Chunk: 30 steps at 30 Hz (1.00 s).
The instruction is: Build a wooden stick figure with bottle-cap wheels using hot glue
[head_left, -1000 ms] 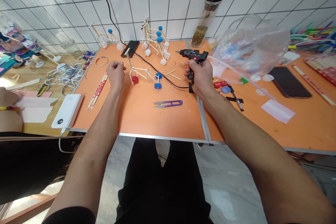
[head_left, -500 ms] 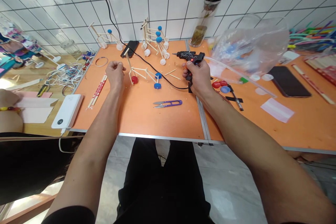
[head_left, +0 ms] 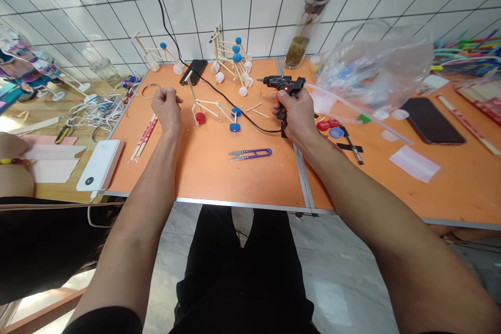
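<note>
My right hand (head_left: 296, 109) is wrapped round the grip of a black hot glue gun (head_left: 279, 82), its nozzle pointing left, a small red light glowing and a long clear glue stick (head_left: 360, 112) trailing from its back. My left hand (head_left: 167, 107) is closed above the table, fingers curled; whatever they hold, if anything, is hidden. Just right of it stands a small wooden-stick tricycle frame (head_left: 207, 104) with a red wheel (head_left: 200, 118) and two blue wheels (head_left: 235, 127). Under and beside the left hand lie chopsticks in a red-and-white wrapper (head_left: 145, 138).
Purple thread snips (head_left: 250, 154) lie in front. Several finished stick models (head_left: 230, 57) stand by the tiled wall. A glass tea bottle (head_left: 301, 26), a clear plastic bag (head_left: 371, 68), a phone (head_left: 432, 121) and a white power bank (head_left: 100, 165) are around. The gun's black cable (head_left: 223, 95) crosses the table.
My left hand has shifted slightly left, away from the stick tricycle, still closed. The right hand and the glue gun have stayed in place.
</note>
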### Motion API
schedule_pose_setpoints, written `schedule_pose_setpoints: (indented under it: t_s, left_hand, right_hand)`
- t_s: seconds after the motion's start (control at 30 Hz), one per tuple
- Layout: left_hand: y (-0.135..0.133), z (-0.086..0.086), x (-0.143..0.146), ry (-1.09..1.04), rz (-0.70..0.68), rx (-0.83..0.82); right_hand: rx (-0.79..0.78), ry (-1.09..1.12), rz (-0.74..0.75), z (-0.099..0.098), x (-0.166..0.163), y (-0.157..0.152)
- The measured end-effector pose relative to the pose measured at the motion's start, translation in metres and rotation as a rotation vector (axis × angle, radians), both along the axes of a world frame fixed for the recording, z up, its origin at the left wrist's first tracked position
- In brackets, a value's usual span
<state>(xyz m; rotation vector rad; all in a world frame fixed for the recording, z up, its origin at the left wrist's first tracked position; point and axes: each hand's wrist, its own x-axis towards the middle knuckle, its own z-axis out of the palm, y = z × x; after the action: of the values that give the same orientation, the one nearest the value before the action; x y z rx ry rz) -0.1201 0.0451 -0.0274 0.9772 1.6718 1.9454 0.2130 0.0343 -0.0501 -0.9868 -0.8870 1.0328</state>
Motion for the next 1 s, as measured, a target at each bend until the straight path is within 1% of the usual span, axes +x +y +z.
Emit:
schedule_pose_setpoints:
  t_s: [0.2, 0.33, 0.53, 0.7, 0.87, 1.0]
  left_hand:
    - [0.003, 0.000, -0.004, 0.006, 0.051, 0.062]
    - [0.004, 0.000, -0.003, 0.003, 0.032, 0.083]
    - [0.006, -0.003, -0.004, 0.002, 0.014, 0.092]
    - [0.004, -0.001, -0.002, -0.004, 0.011, 0.072]
    - [0.003, 0.001, 0.000, -0.023, -0.012, 0.062]
    - [0.006, 0.001, 0.000, -0.039, -0.024, 0.058]
  right_hand:
    - [-0.049, 0.021, 0.009, 0.001, 0.000, 0.001]
    - [-0.119, 0.086, -0.001, -0.001, 0.002, 0.007]
    - [-0.209, 0.222, 0.017, -0.013, 0.015, 0.026]
    - [-0.289, 0.293, -0.008, -0.020, 0.024, 0.038]
    - [-0.343, 0.354, -0.032, -0.018, 0.029, 0.040]
    - [-0.362, 0.333, 0.003, -0.012, 0.033, 0.041]
